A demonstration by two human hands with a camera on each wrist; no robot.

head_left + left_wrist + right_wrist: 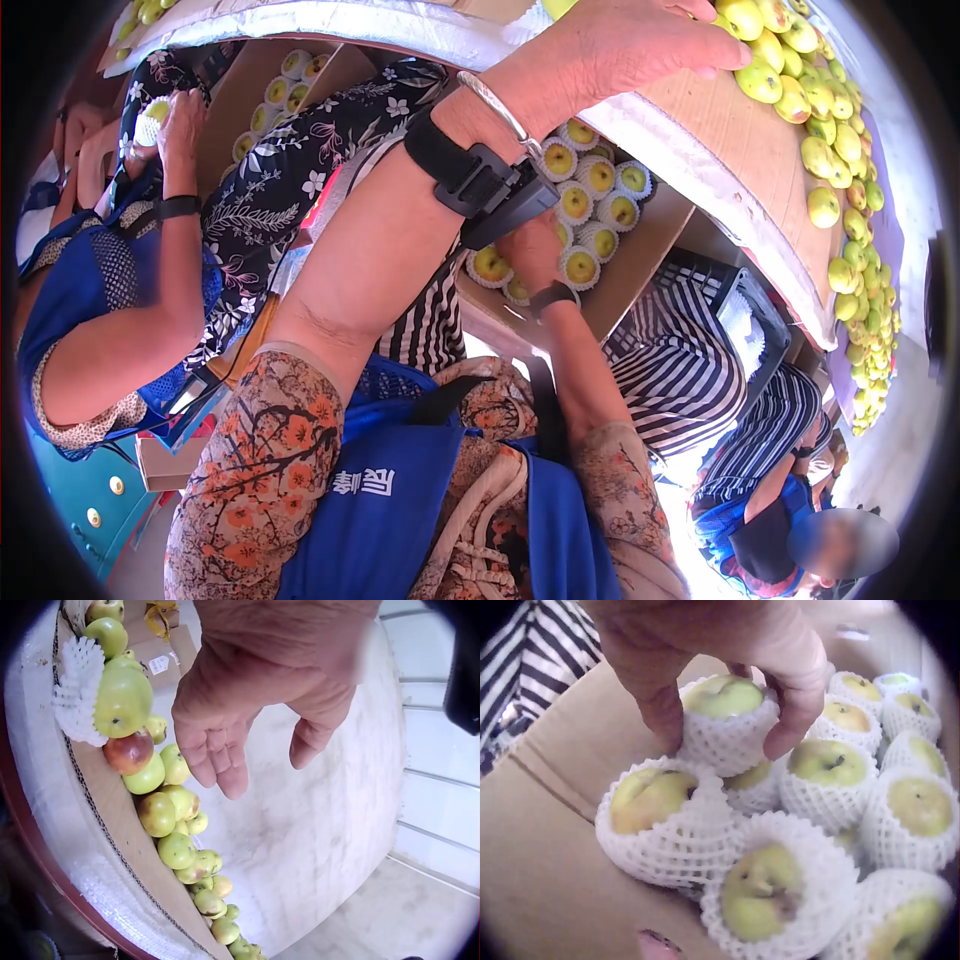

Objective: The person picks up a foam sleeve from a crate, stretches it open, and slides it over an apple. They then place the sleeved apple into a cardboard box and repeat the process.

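Observation:
In the right wrist view, my right hand grips a yellow-green apple in a white foam net, thumb and fingers on either side. The apple sits among other netted apples in a cardboard box. In the head view, this right hand reaches into the box, partly hidden behind my left wrist. My left hand hovers over the table, relaxed and holding nothing, beside a row of loose apples. Close by, a large green apple lies against a white foam net.
The table has a padded, cardboard-lined edge above the box. A black plastic crate stands right of it. On the left, a person in a blue vest holds a netted apple near another box. Someone else sits at lower right.

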